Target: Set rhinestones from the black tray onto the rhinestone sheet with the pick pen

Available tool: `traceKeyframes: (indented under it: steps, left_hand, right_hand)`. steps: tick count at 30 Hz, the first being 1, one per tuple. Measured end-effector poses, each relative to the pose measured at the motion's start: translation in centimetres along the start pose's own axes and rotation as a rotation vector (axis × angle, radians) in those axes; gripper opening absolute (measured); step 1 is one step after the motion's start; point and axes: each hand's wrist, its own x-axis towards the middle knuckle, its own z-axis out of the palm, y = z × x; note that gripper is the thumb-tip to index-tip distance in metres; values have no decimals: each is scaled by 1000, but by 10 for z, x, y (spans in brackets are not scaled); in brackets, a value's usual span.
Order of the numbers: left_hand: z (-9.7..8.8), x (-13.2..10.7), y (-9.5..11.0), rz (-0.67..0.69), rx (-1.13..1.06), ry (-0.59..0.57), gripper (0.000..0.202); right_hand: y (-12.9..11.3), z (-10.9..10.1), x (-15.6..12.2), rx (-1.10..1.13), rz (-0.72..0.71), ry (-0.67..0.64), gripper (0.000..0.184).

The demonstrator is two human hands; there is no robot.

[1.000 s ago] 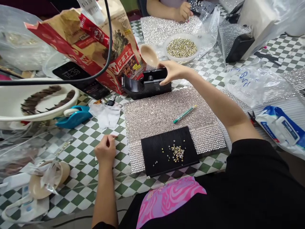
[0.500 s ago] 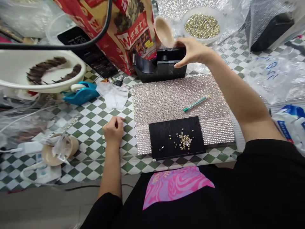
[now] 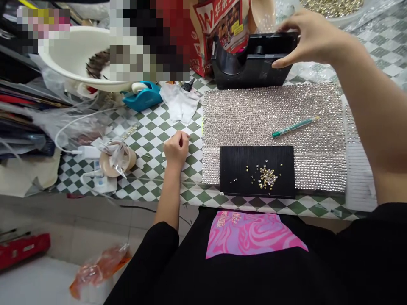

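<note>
**Right hand on the black tape dispenser, left hand curled on the desk**

The black tape dispenser [image 3: 254, 63] stands at the 12 o'clock edge of the rhinestone sheet [image 3: 273, 114], just in front of the red snack bag [image 3: 219, 25]. The right hand [image 3: 313, 38] reaches over it from 3 o'clock: the fingers [image 3: 288, 27] lie spread along the dispenser's top rear edge while the thumb presses its right end, so the hand clasps the dispenser's upper right corner loosely rather than in a fist. A tan spoon-like scoop [image 3: 262, 12] shows just beyond the fingertips at 12 o'clock; whether the hand touches it cannot be told.

The left hand [image 3: 176, 148] rests on the green-and-white checked desk [image 3: 149, 127], just off the 9 o'clock side of the rhinestone sheet. Its fingers are curled in with thumb and forefinger pinched together; anything held between them is too small to make out.

At 6 o'clock on the sheet lies a black tray [image 3: 257, 171] with a small heap of gold and clear studs [image 3: 266, 177]. A green pen [image 3: 295, 126] lies slanted on the sheet toward 2 o'clock of the tray. A teal tape dispenser [image 3: 143, 95] and a crumpled white cloth [image 3: 181, 103] sit at 10 o'clock of the left hand.
</note>
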Motion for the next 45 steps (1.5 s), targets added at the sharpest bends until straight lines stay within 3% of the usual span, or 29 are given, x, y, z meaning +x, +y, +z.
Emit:
traceKeyframes:
  steps: [10, 16, 29, 40, 45]
  left_hand:
    - [2, -2, 1, 40, 29, -8, 25]
    - [2, -2, 1, 83, 57, -28, 26]
    - [-3, -2, 4, 109, 63, -35, 26]
    - [-6, -3, 6, 113, 45, -26, 28]
    - [-6, -2, 8, 100, 40, -20, 28]
  right_hand:
    - [4, 10, -8, 185, 68, 126, 87]
    - [10, 13, -4, 274, 67, 91, 81]
    - [16, 18, -6, 358, 33, 151, 100]
    - [21, 17, -1, 377, 67, 59, 106]
    - [17, 11, 3, 342, 85, 23, 98]
